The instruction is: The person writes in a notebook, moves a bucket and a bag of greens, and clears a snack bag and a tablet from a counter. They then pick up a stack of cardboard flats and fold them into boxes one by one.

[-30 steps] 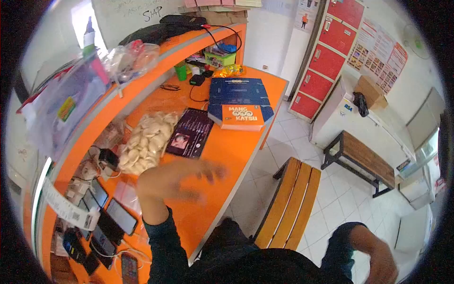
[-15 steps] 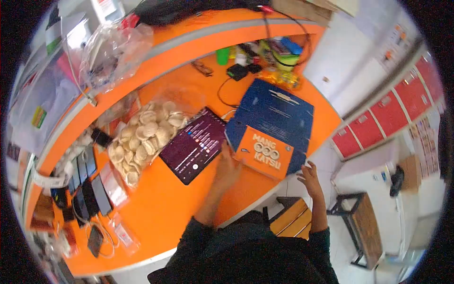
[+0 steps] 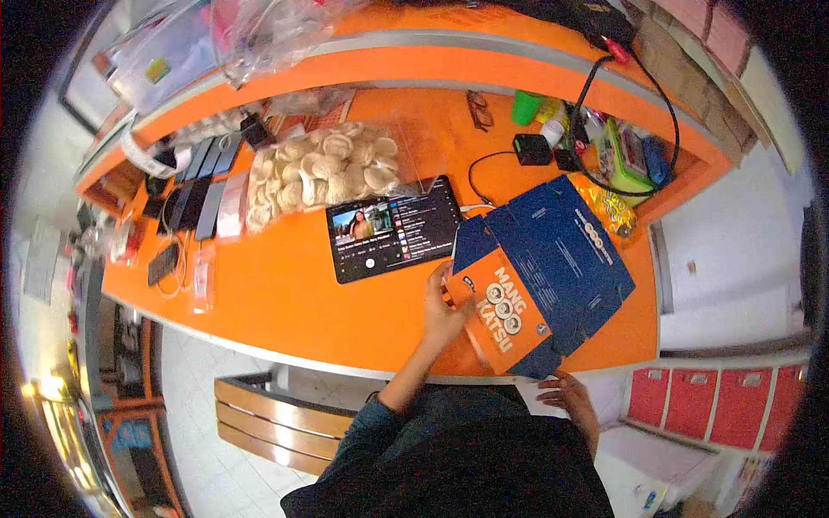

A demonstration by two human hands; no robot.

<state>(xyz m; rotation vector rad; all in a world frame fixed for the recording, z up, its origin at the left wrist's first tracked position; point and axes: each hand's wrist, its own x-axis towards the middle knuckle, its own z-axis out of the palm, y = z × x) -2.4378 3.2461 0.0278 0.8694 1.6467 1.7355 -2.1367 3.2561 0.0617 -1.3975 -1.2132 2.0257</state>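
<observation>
A flattened cardboard box lies on the orange table, with a dark blue part (image 3: 566, 259) and an orange panel (image 3: 503, 312) lettered "MANG KATSU". My left hand (image 3: 445, 312) holds the orange panel's left edge, fingers at the rim and thumb over the card. Beside the lower blue corner is my right hand (image 3: 572, 399), its fingers apart; whether they touch the card is unclear. A tablet (image 3: 393, 229) with a lit screen lies left of the box. Behind it sits a clear plastic bag of round, pale beige pieces (image 3: 324, 168).
Several phones (image 3: 203, 186) and cables lie at the left. A black adapter (image 3: 532, 149), a green cup (image 3: 524, 108) and a yellow packet (image 3: 609, 207) sit behind the box. A raised orange shelf (image 3: 389, 53) spans the back; a slatted bench (image 3: 276, 425) stands below the front edge.
The head view has turned, so the table looks more level. The tablet now shows a picture beside its list. My left hand stays at the panel's edge, my right near the blue corner.
</observation>
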